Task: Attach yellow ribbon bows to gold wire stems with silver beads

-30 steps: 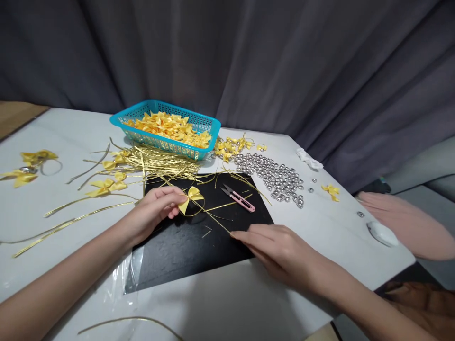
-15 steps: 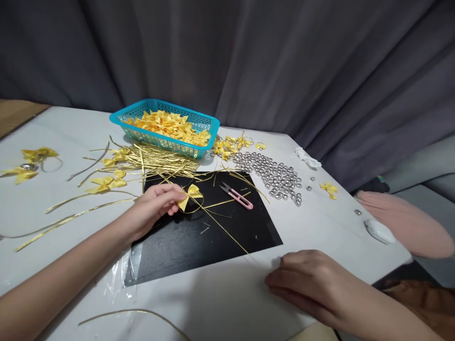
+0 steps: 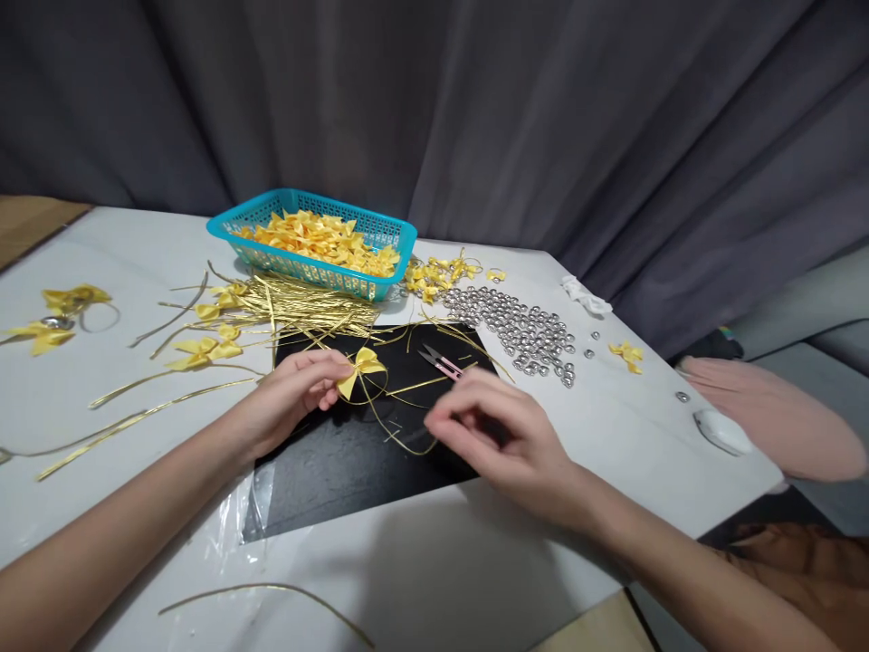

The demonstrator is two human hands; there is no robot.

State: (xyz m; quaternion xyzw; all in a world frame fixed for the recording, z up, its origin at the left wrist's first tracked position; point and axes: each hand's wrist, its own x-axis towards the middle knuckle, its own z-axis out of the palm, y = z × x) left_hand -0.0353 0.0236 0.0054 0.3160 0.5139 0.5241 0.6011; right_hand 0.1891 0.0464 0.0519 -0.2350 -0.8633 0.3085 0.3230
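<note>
My left hand (image 3: 299, 391) pinches a small yellow ribbon bow (image 3: 361, 368) over the black mat (image 3: 339, 462). A thin gold wire tie (image 3: 400, 444) runs from the bow and curves back across the mat toward my right hand (image 3: 499, 435). That hand hovers above the mat with thumb and forefinger pinched near the wire's end; whether they grip it I cannot make out. Pink thread snips (image 3: 444, 362) lie just beyond my right fingers.
A teal basket (image 3: 268, 231) of yellow bows stands at the back, with a heap of gold wire ties (image 3: 305, 308) before it. Silver bells (image 3: 522, 330) spread to the right. Finished bows (image 3: 200, 349) lie left. A white mouse (image 3: 723, 430) sits near the table's right edge.
My right hand drew the wire out toward the near edge, then came back up over the mat near the snips; the wire now bends in a loop. The left hand barely moved.
</note>
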